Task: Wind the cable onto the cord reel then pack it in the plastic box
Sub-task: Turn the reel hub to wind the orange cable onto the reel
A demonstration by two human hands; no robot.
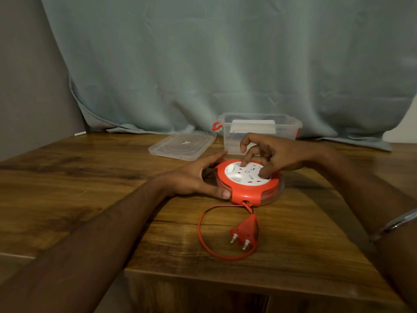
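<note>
An orange cord reel (244, 194) with a white socket face lies flat on the wooden table (90, 188). My left hand (194, 179) grips its left rim, thumb on the near edge. My right hand (273, 154) rests on the white socket face, with fingertips and thumb pressing on it. A loop of orange cable (202, 236) trails from the reel's front toward me and ends in a two-pin plug (243, 230) lying inside the loop. Behind the reel stands the clear plastic box (259, 128), lid off, with red latches.
The clear lid (180, 145) lies flat to the left of the box. A grey-green curtain (225, 64) hangs behind the table. The table's front edge is close below the plug. A metal bangle (392, 224) sits on my right wrist.
</note>
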